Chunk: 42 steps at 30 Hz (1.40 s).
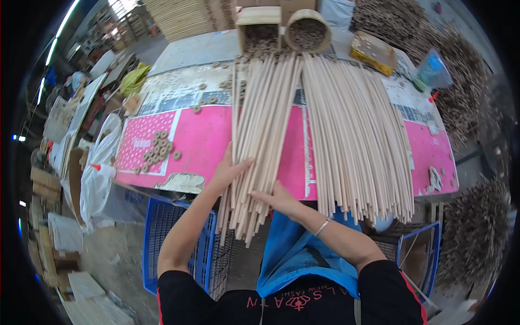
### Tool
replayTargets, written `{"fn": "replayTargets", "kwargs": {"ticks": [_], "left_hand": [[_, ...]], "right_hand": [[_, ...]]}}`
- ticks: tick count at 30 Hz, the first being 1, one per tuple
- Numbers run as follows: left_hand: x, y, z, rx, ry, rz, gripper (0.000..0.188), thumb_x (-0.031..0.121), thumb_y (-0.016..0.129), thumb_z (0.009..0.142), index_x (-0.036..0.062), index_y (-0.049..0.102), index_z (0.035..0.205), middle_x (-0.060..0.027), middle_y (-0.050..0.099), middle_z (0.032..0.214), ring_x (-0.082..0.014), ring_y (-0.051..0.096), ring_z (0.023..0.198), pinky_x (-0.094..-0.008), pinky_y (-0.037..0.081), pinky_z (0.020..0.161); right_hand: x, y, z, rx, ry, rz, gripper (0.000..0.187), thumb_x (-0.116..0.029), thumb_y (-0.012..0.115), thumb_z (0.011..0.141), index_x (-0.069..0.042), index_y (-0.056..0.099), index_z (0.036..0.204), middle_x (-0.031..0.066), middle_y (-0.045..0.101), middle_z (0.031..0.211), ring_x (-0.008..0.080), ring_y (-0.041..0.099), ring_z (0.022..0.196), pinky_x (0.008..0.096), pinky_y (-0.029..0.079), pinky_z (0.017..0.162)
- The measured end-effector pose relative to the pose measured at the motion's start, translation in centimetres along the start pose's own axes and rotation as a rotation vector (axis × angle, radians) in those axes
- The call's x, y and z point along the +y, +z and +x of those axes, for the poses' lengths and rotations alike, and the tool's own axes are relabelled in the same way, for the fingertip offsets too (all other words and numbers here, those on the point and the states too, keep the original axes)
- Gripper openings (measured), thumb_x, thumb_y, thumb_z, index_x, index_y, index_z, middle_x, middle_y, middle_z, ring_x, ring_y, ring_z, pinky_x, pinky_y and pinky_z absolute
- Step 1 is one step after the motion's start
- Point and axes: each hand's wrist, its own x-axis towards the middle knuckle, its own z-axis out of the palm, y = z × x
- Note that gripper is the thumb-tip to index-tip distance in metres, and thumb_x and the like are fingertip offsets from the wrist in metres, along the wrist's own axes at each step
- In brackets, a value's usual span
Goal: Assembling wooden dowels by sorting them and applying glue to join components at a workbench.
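Note:
A loose bundle of long, thin wooden dowels [265, 124] lies lengthwise in front of me, its near ends sticking out past the table's front edge. My left hand [228, 172] is closed on the bundle's left side, thumb laid across the top. From the right, my right hand [279, 199] grips the same dowels nearer their ends; its thumb rests on top and some fingers are hidden. A second, wider row of dowels [357, 135] lies just to the right, touched by neither hand.
Small ring-shaped wooden pieces [158, 149] are scattered on the pink-topped table [208, 127]. At the back stand a wooden box [259, 19] and a round tub [317, 24] of such pieces. A glue bottle [103, 169] is at left; blue crates [154, 244] stand below.

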Motion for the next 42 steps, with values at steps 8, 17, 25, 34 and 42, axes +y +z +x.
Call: {"fn": "replayTargets", "kwargs": {"ticks": [8, 17, 25, 34, 42], "left_hand": [[2.1, -0.1, -1.0, -0.123, -0.039, -0.227, 0.083, 0.029, 0.076, 0.093, 0.0018, 0.03, 0.155, -0.018, 0.054, 0.142, -0.0263, 0.054, 0.13, -0.0382, 0.044, 0.109], [4.5, -4.2, -2.9, -0.108, -0.23, -0.22, 0.085, 0.03, 0.079, 0.089, 0.0051, 0.033, 0.156, -0.0166, 0.055, 0.142, -0.0267, 0.055, 0.13, -0.0399, 0.048, 0.106], [3.2, -4.4, -3.1, -0.209, -0.326, -0.25, 0.103, 0.041, 0.083, 0.083, 0.0068, 0.025, 0.161, -0.0193, 0.045, 0.154, -0.0295, 0.046, 0.141, -0.0409, 0.039, 0.116], [5.5, -4.4, -2.0, -0.298, -0.367, -0.152, 0.102, 0.047, 0.082, 0.083, 0.0049, 0.028, 0.159, -0.0214, 0.047, 0.151, -0.0289, 0.049, 0.138, -0.0408, 0.042, 0.113], [7.8, 1.5, -4.3, -0.114, -0.084, -0.416, 0.094, 0.017, 0.078, 0.086, 0.0044, 0.021, 0.16, -0.0209, 0.051, 0.143, -0.0275, 0.056, 0.129, -0.0399, 0.05, 0.105]], "right_hand": [[-0.7, 1.3, 0.0, 0.076, -0.077, -0.024, 0.095, -0.057, 0.07, 0.092, 0.012, 0.033, 0.146, 0.0295, 0.056, 0.133, 0.0328, 0.062, 0.123, 0.0401, 0.053, 0.099], [-4.7, 4.7, -0.6, -0.153, 0.122, 0.415, 0.084, -0.062, 0.057, 0.099, -0.005, 0.029, 0.155, 0.013, 0.055, 0.14, 0.0215, 0.061, 0.123, 0.0397, 0.056, 0.099], [-2.8, 4.6, 0.8, -0.156, 0.315, 0.574, 0.101, -0.073, 0.061, 0.09, -0.01, 0.023, 0.159, 0.0102, 0.052, 0.144, 0.0218, 0.055, 0.132, 0.0425, 0.049, 0.109], [-4.1, 2.7, 0.7, -0.225, 0.197, 0.492, 0.099, -0.07, 0.063, 0.091, -0.003, 0.029, 0.156, 0.0128, 0.053, 0.142, 0.0249, 0.052, 0.134, 0.0437, 0.048, 0.109], [-5.6, 2.5, -0.4, 0.161, 0.019, 0.777, 0.077, -0.029, 0.081, 0.089, -0.002, 0.036, 0.145, 0.0138, 0.059, 0.132, 0.0222, 0.062, 0.119, 0.0345, 0.053, 0.1]]}}
